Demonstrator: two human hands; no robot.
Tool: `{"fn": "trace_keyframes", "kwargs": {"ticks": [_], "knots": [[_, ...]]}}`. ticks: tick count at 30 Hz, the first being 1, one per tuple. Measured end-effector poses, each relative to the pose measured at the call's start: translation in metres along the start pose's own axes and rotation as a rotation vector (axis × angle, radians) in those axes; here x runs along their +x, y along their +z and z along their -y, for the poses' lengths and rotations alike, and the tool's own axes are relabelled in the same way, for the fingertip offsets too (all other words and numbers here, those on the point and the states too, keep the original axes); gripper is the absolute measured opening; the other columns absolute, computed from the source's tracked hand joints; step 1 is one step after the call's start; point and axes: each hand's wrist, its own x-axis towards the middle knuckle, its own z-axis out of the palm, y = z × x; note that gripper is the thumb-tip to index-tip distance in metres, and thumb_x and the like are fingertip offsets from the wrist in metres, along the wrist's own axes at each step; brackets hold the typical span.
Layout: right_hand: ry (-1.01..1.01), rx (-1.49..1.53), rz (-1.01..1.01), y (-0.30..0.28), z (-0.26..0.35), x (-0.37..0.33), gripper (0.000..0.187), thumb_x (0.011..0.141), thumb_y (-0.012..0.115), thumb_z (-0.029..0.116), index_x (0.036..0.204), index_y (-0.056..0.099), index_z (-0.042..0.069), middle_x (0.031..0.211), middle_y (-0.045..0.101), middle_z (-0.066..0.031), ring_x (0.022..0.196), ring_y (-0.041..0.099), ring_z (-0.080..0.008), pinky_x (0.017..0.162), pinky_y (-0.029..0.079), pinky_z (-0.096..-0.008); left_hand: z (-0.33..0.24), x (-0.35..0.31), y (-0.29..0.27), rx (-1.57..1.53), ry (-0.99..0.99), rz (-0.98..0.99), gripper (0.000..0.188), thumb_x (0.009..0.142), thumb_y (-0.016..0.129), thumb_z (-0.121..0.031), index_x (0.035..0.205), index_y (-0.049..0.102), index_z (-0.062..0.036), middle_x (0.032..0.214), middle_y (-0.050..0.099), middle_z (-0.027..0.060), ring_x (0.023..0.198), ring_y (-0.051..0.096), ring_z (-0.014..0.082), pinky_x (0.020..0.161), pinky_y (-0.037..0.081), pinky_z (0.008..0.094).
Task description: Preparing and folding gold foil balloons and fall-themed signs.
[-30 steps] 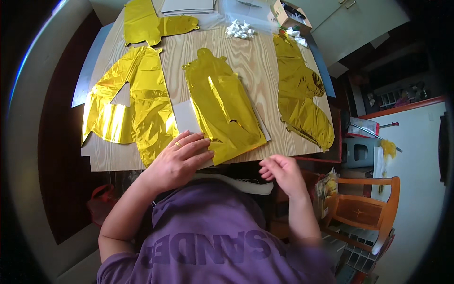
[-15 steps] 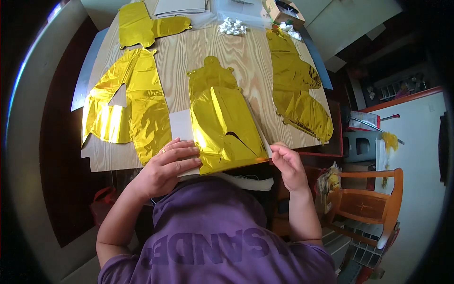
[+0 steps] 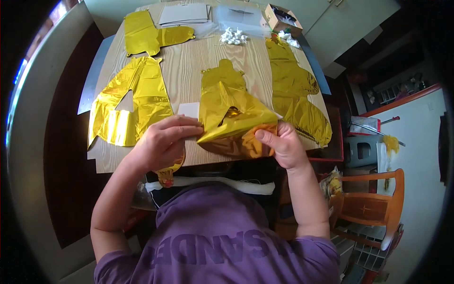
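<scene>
A gold foil balloon (image 3: 236, 106), flat and partly folded, lies in the middle at the near table edge. Its near part is lifted, showing a shiny underside that mirrors my fingers. My right hand (image 3: 287, 147) pinches its right near corner between thumb and fingers. At its left corner, my left hand (image 3: 163, 142) has its fingers drawn together on the foil; the fingertips are partly hidden. Beneath the foil lies a white card (image 3: 189, 110), showing at the left. Another gold foil balloon (image 3: 149, 102), with a triangular hole, lies flat left of my left hand, its lower end hanging over the edge.
More gold foil balloons lie flat at the right (image 3: 295, 90) and far left (image 3: 142, 35) of the wooden table (image 3: 179, 75). At the back are white cards (image 3: 184, 13), small white bundles (image 3: 233, 36), clear plastic sheets (image 3: 241, 19) and a cardboard box (image 3: 283, 20). A wooden chair (image 3: 364, 208) stands right.
The near part of the middle balloon has come up off the card, its underside now showing. My right hand has shifted from the card's edge onto the foil corner; both hands are slightly farther forward.
</scene>
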Motion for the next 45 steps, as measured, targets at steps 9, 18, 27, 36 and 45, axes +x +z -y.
{"fn": "trace_keyframes", "kwargs": {"ticks": [9, 18, 27, 36, 45], "knots": [[0.431, 0.191, -0.178, -0.006, -0.052, -0.04, 0.025, 0.097, 0.066, 0.015, 0.118, 0.067, 0.0, 0.109, 0.072, -0.0068, 0.098, 0.069, -0.0144, 0.087, 0.056, -0.0309, 0.007, -0.016, 0.028, 0.486, 0.028, 0.081, 0.049, 0.079, 0.062, -0.001, 0.126, 0.064, -0.0096, 0.133, 0.058, 0.0132, 0.129, 0.053, 0.032, 0.112, 0.04, 0.05], [0.485, 0.379, -0.235, 0.004, -0.076, -0.093, 0.027, 0.097, 0.067, 0.014, 0.119, 0.067, -0.001, 0.113, 0.071, -0.0067, 0.1, 0.068, -0.0153, 0.091, 0.053, -0.0318, 0.005, -0.048, 0.053, 0.458, 0.004, 0.107, 0.044, 0.08, 0.062, -0.001, 0.124, 0.063, -0.0023, 0.129, 0.06, 0.0162, 0.125, 0.057, 0.036, 0.105, 0.048, 0.0465], [0.418, 0.245, -0.208, 0.002, -0.066, -0.069, 0.022, 0.094, 0.069, 0.011, 0.109, 0.07, -0.003, 0.106, 0.073, -0.0094, 0.094, 0.07, -0.0155, 0.089, 0.054, -0.0313, -0.001, -0.045, 0.061, 0.364, 0.004, 0.093, 0.038, 0.078, 0.06, 0.003, 0.115, 0.065, -0.0002, 0.125, 0.061, 0.0181, 0.123, 0.058, 0.0378, 0.103, 0.049, 0.046], [0.49, 0.289, -0.232, -0.004, -0.083, -0.073, 0.019, 0.093, 0.07, 0.011, 0.107, 0.071, -0.003, 0.101, 0.074, -0.0075, 0.09, 0.07, -0.0144, 0.085, 0.054, -0.0294, -0.022, -0.042, 0.049, 0.298, -0.103, 0.1, 0.049, 0.075, 0.069, -0.007, 0.122, 0.058, -0.0021, 0.131, 0.055, 0.0177, 0.13, 0.049, 0.0411, 0.111, 0.04, 0.0512], [0.393, -0.742, -0.261, -0.019, -0.059, -0.077, 0.029, 0.092, 0.075, 0.023, 0.101, 0.072, -0.004, 0.091, 0.075, -0.0105, 0.083, 0.07, -0.0137, 0.076, 0.055, -0.0291, -0.006, -0.042, 0.085, 0.428, 0.007, 0.107, 0.053, 0.08, 0.077, -0.022, 0.128, 0.061, -0.0059, 0.135, 0.056, 0.0143, 0.13, 0.052, 0.0338, 0.11, 0.041, 0.0501]]}}
